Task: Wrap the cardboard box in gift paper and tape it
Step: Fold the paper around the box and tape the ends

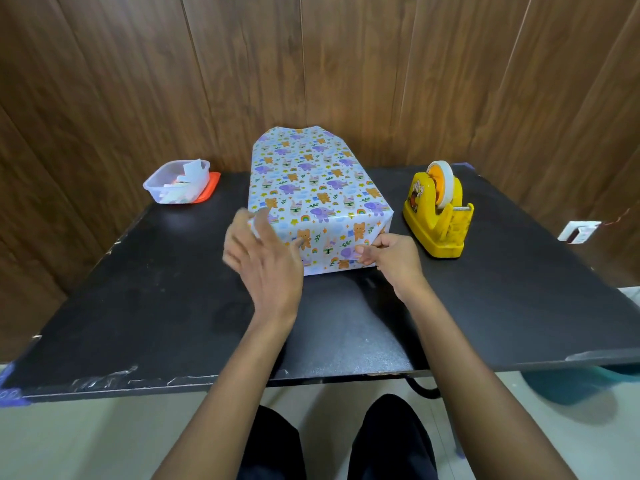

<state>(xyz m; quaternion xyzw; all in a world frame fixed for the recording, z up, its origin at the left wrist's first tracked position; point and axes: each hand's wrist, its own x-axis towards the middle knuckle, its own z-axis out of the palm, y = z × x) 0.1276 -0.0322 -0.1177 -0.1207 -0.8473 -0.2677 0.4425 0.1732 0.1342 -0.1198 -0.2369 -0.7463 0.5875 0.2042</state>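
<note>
Spanning most of the view, a black rectangular tabletop (138, 306) sits in front of a brown wood-panel wall (104, 81). Mid-table, toward the far edge, lies the rectangular box (311, 181), fully covered in pale glossy gift paper printed w/ bears, elephants & rainbows. At the far end the paper sticks up loose against the wall. Right of the box, apart from it, stands a yellow plastic tape dispenser (436, 220) w/ a white tape roll (441, 181) on an orange hub. At the far left is a clear plastic tub (176, 183) of paper scraps, resting on an orange lid (213, 187). Left hand (266, 265) is blurred, fingers spread & straight, at the box's near-left corner; can't tell if it touches. Right hand (391, 258) has fingers curled, pinching the paper fold low on the near face, right side.
</note>
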